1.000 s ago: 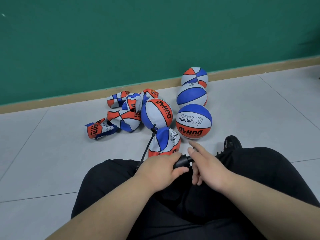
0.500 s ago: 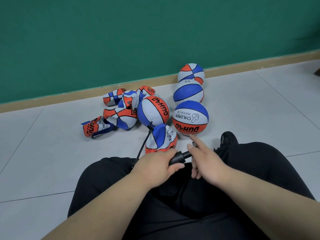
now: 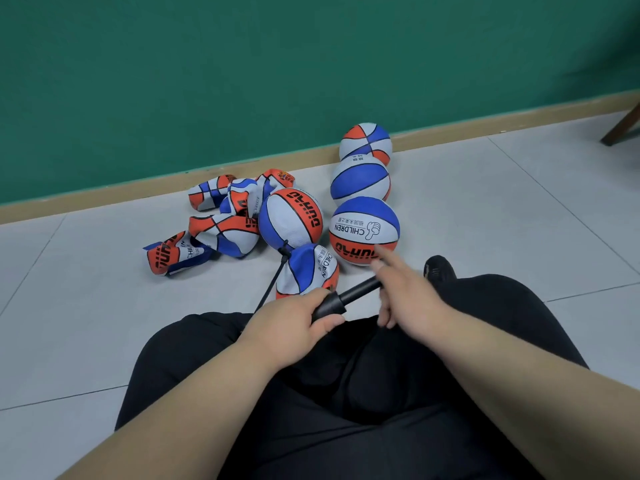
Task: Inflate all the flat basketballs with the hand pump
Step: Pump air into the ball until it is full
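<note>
Here, mid-stroke, a person seated on the tiled floor [image 3: 86, 323] works a hand pump [image 3: 330, 306] over a lap in black trousers [image 3: 346, 393]. The left hand [image 3: 294, 322] grips the pump's barrel, fingers wrapped fully round it. Just to their right, the right hand [image 3: 410, 297] holds the handle end with the lower fingers curled and the index finger straight out, though motion blur hides the grip's detail. Between the two sets of fingers the thin rod [image 3: 360, 292] stands drawn out. Just beyond the left fingers lies a half-flat ball [image 3: 308, 268], and a black hose [image 3: 274, 277] climbs past it to what appears to be the valve of a nearly round ball [image 3: 291, 220]. Further out from the right fingers, three full balls [image 3: 365, 230] line up toward the green wall [image 3: 311, 81]. Beyond and to the left of the left fingers, the flat basketballs [image 3: 221, 233] lie in a crumpled heap.

The step in hand looks to be pumping that fourth ball, with the task perhaps under halfway. The next move likely calls for a firm push of the handle back toward the barrel, the left hand holding steady so the needle is not tugged loose. Compared with half a second earlier, the right hand has moved away from the left, baring the rod that was then nearly hidden.
</note>
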